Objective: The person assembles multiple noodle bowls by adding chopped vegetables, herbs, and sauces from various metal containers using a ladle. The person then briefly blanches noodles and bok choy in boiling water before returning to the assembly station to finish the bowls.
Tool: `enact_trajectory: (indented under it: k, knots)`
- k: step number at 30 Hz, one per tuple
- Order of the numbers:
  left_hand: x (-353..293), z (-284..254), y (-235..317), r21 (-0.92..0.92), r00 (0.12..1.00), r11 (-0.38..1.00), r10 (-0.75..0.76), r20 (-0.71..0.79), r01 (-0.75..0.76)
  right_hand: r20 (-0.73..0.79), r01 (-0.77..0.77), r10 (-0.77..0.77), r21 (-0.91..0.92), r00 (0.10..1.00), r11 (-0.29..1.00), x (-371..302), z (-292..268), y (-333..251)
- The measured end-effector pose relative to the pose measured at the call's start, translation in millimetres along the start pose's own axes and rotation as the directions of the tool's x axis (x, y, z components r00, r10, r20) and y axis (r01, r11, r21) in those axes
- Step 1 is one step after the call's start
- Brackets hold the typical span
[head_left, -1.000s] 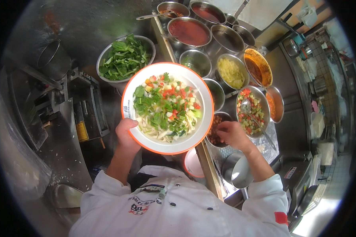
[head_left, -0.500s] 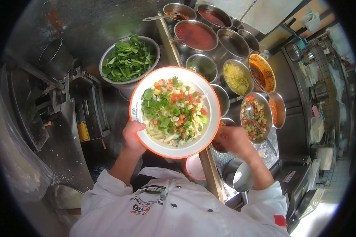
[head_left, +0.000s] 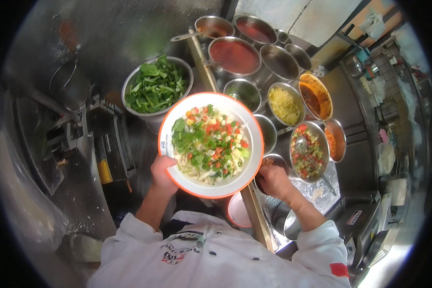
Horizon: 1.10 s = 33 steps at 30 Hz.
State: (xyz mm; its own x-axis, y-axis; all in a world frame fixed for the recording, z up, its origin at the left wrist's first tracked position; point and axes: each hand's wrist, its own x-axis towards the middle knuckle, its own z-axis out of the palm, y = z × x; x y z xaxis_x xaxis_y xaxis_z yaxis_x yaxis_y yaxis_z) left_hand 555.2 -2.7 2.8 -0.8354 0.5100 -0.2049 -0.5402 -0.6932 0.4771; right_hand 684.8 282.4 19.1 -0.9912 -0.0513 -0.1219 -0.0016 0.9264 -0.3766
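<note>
My left hand point(head_left: 163, 174) grips the left edge of a wide white bowl point(head_left: 248, 169) with an orange rim, thumb over the rim. Flat pale noodles point(head_left: 187, 168) lie in it, topped with chopped green herbs and diced red and pale pieces. Just right of the bowl, my right hand point(head_left: 276, 182) reaches down at a small metal pot point(head_left: 284, 162) with reddish-brown contents. Its fingers are curled together, their tips partly hidden behind the bowl's edge and in the pot. Whatever they may hold does not show.
A metal bowl of leafy greens point(head_left: 161, 84) stands at the far left. Pots of red liquid point(head_left: 234, 55), chopped yellow vegetable point(head_left: 285, 105), orange-brown sauce point(head_left: 314, 96) and diced vegetables with a spoon point(head_left: 308, 156) crowd the right. Below sits an orange-rimmed white bowl point(head_left: 238, 211).
My right hand, blurred before, has drawn slightly left and lower, closer to the small pot and the bowl's edge. My left hand keeps hold of the bowl; the whole view has shifted a little.
</note>
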Motion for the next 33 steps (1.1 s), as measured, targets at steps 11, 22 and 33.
enact_trajectory:
  k: [11, 22, 33]
  knots:
    - [8, 1, 12, -0.045, 0.999, 0.998, -0.035, 0.029, 0.036, -0.181, 0.046, 0.072, 0.575, 0.981, 0.817, 47, -94, -75]
    - [47, 49, 150, 0.166, 0.983, 0.969, 0.184, 0.020, -0.184, -0.130, -0.192, 0.649, 0.895, 0.749, 0.402, 251, -171, 100]
    - [246, 56, 209, 0.297, 0.965, 0.918, 0.247, 0.085, -0.261, -0.602, -0.097, 0.267, 0.300, 0.753, 0.949, 334, -186, 108]
